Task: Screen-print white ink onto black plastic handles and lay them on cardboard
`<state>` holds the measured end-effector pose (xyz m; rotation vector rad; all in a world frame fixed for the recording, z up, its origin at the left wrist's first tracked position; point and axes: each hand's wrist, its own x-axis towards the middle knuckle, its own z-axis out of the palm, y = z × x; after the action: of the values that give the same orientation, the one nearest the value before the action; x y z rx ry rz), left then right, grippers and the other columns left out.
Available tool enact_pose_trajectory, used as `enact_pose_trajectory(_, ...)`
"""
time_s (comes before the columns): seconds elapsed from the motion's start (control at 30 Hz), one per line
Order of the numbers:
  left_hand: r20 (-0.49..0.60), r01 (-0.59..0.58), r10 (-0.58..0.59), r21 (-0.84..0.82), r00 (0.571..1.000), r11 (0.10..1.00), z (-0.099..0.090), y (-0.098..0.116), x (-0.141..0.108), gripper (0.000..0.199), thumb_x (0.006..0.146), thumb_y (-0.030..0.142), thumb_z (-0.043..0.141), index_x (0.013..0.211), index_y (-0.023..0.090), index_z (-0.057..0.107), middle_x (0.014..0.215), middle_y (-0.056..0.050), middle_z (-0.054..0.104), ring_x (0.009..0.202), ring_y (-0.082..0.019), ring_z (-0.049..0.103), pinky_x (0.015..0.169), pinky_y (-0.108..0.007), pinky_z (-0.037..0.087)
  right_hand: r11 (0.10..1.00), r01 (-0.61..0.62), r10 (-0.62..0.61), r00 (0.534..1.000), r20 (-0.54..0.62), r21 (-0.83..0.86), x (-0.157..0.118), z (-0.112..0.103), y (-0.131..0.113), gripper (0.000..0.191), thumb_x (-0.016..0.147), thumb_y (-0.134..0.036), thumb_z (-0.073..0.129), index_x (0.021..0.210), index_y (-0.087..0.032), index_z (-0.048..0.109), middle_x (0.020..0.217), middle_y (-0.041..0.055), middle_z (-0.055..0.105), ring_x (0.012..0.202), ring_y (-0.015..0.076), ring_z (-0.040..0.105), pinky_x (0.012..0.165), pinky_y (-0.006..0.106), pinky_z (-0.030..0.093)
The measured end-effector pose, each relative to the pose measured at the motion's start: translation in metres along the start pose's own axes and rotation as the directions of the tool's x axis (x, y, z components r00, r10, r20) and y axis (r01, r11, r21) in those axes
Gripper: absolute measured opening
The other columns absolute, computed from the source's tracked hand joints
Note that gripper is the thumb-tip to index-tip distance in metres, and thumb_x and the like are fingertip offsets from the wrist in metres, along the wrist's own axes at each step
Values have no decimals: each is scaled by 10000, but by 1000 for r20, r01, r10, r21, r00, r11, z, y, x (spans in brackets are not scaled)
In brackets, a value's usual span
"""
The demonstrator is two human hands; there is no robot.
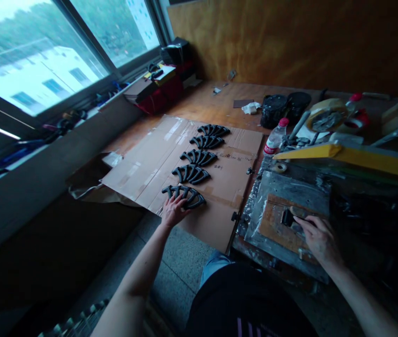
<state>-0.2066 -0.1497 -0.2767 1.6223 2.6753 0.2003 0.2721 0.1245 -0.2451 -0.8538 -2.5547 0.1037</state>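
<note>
My left hand (175, 211) rests with spread fingers on the near side of the closest black slatted, fan-shaped piece (194, 198). Several similar black pieces (199, 157) lie in a row behind it, on a flattened cardboard sheet (150, 161). In my right hand (320, 238) is a small brush-like tool (286, 217) with a broad black head and a thin handle; its exact kind is unclear. The fingers close around that handle. Below the head lies a stained brown board (272, 223), on top of a grey plate (292, 187).
A red-capped bottle (275, 138), black tubs (273, 111) and tape rolls (327, 114) stand behind the plate. A yellow-edged bar (307, 152) juts in from the right. Black clips (234, 216) sit on the cardboard's right edge. Windows (44, 56) line the left.
</note>
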Motion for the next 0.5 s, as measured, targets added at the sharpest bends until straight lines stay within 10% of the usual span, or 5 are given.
enact_pose_trajectory(0.23, 122, -24, 26, -17, 992, 1000, 8, -43, 13, 615, 757, 572, 649, 1267, 231, 605, 1428, -115, 503, 1331, -381, 411, 1080, -562, 338, 998, -34, 35, 999, -18, 49, 15, -5, -12, 293, 947, -263, 467, 1112, -216, 705, 1073, 101, 646, 994, 227, 610, 899, 393, 513)
enact_pose_trajectory(0.37, 30, 91, -91, -2, 995, 996, 0, -12, 12, 668, 787, 592, 614, 1370, 288, 500, 1482, -93, 441, 1377, -404, 325, 1099, -663, 192, 993, 71, -89, 976, 197, 92, 29, -4, -29, 504, 932, -364, 525, 1416, -243, 457, 1461, 92, 464, 1353, 260, 411, 1104, 490, 363)
enact_pose_trajectory(0.5, -131, 64, -106, -291, 986, 955, -27, 65, 44, 566, 869, 516, 536, 1339, 201, 511, 1437, -139, 487, 1344, -320, 405, 1122, -531, 271, 971, 165, -216, 915, 342, 173, 21, -5, -36, 669, 859, -428, 637, 1444, -197, 409, 1510, 117, 375, 1413, 276, 315, 1148, 541, 284)
